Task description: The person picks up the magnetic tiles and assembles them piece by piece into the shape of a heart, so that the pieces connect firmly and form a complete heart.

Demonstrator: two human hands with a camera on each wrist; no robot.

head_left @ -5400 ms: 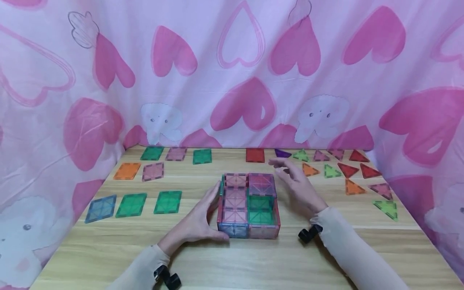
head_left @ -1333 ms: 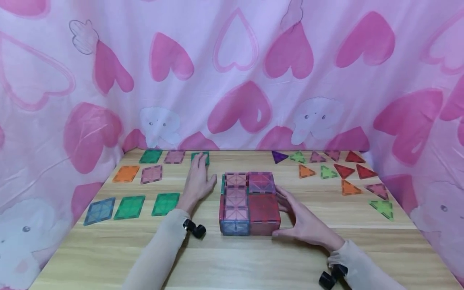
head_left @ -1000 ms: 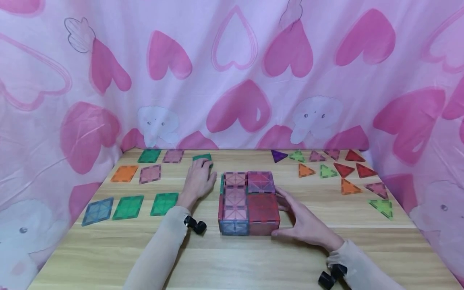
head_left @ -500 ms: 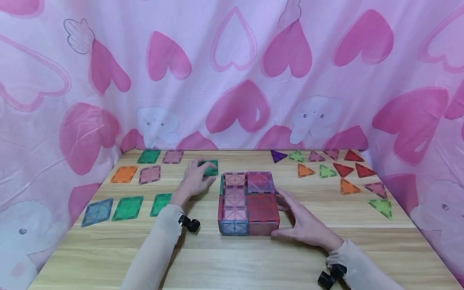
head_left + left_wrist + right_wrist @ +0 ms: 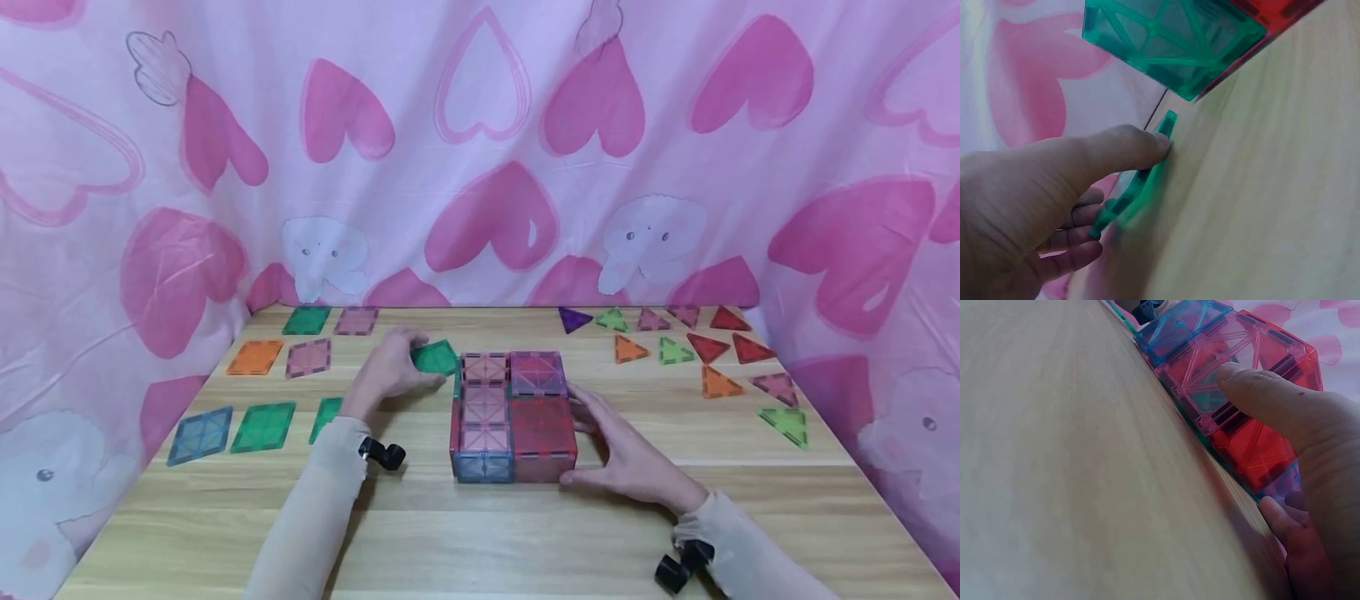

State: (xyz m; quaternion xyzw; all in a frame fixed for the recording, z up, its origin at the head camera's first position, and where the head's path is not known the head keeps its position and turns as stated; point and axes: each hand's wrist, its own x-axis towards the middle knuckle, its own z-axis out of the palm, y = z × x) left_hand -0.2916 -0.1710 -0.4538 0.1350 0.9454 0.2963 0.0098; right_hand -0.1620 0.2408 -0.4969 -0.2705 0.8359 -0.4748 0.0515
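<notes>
My left hand (image 5: 390, 367) pinches a green square magnetic tile (image 5: 435, 358) at its edges, close beside the back left corner of a low box of magnetic tiles (image 5: 486, 408). The thumb (image 5: 1147, 147) lies along that tile in the left wrist view, with the other fingers at its far edge. The box has pink tiles on its left top, a purple one at the back right and a red tile (image 5: 543, 425) at the front right. Around the box's right side my right hand (image 5: 630, 458) holds on, its thumb (image 5: 1254, 387) against the pink front wall in the right wrist view.
Left on the table lie loose square tiles: green (image 5: 262, 427), blue (image 5: 200, 435), orange (image 5: 255, 357) and pink (image 5: 307, 357). Several triangle tiles (image 5: 707, 348) are spread at the back right. A pink heart-print curtain (image 5: 487, 208) encloses the table's back and sides.
A red square left the back of the table and now covers the box's front right. My left hand took the green square from the back and drew it toward the box; my right hand moved to the box.
</notes>
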